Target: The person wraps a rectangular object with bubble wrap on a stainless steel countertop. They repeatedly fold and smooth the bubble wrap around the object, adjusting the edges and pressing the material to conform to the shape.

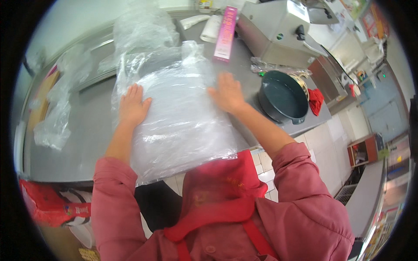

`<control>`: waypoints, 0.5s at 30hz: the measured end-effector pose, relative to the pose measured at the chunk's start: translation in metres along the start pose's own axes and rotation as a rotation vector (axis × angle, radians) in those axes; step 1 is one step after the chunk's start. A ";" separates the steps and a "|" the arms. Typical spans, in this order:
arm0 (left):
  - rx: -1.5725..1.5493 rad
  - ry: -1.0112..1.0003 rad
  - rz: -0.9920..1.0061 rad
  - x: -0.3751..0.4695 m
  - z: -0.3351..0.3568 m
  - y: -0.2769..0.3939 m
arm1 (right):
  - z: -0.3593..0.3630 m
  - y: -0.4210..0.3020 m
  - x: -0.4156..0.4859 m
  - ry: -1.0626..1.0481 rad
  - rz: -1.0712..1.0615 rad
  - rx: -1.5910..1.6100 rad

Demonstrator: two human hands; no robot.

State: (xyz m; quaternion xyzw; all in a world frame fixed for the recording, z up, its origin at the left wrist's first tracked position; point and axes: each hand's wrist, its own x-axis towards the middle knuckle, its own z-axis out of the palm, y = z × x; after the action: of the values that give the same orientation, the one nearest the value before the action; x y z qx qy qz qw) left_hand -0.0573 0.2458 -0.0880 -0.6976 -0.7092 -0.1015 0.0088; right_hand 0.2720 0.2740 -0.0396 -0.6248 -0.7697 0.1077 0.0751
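A stack of clear plastic bags [183, 111] lies flat on the grey metal worktop [85, 130], its near edge hanging over the front. Flat on the left side of the stack rests my left hand [133, 104], its thumb apart from the fingers. My right hand [228, 93] is spread at the right edge of the bags, slightly blurred; whether it touches plastic or worktop is hard to tell. Neither hand grips anything. Beyond the stack, a crumpled clear plastic bag [143, 26] bulges up.
Right of my right hand stands a dark green pot [284, 96], with a red cloth [315, 101] beside it. A pink box [226, 34] and a stainless steel machine [274, 32] stand at the back. More crumpled plastic [60, 107] and a wooden board [44, 94] lie left.
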 end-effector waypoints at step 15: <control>0.043 0.086 0.102 0.007 0.015 -0.015 | 0.071 -0.140 -0.074 -0.192 -0.685 0.126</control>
State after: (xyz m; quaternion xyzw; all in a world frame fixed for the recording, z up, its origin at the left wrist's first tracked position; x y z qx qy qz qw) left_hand -0.0702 0.2548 -0.1038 -0.7276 -0.6736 -0.1155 0.0594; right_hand 0.1375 0.1688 -0.0702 -0.3119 -0.9298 0.1818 0.0724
